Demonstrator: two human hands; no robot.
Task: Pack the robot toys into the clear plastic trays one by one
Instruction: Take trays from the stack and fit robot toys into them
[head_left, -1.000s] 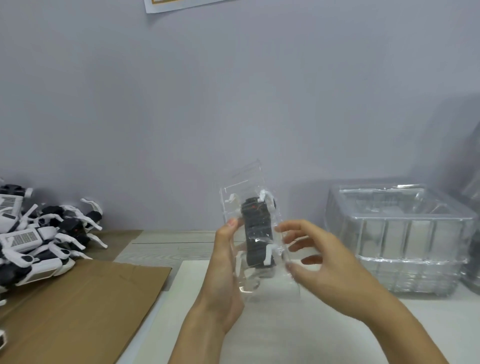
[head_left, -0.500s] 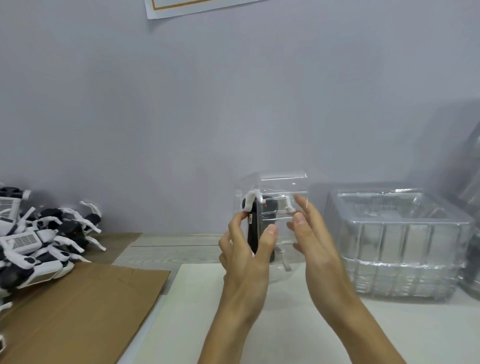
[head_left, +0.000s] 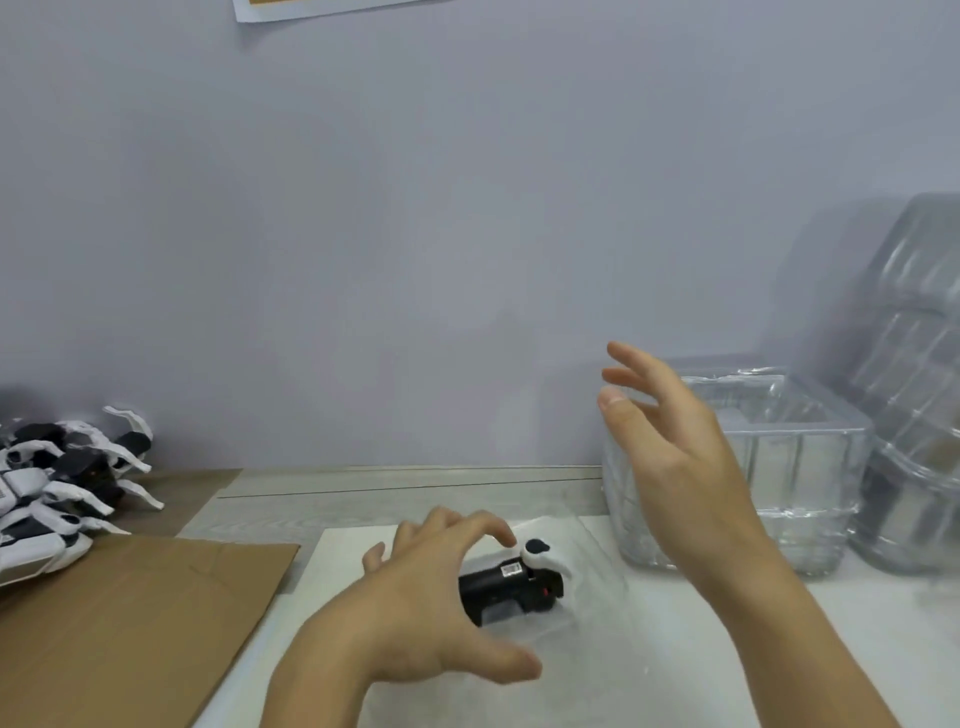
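White tabletop: packed robot toy lies centre in its clear plastic tray. Left hand arches over it, fingers curled; grip unclear. Right hand raised, fingers spread, empty. Tray likely light, thin, slippery; take by edges.

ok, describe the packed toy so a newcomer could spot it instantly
Start at the white mat in the middle of the table. The black-and-white robot toy lies there on its side in a clear plastic tray, just beyond the left hand. Unlike the loose toy pile at far left, it lies alone, encased.
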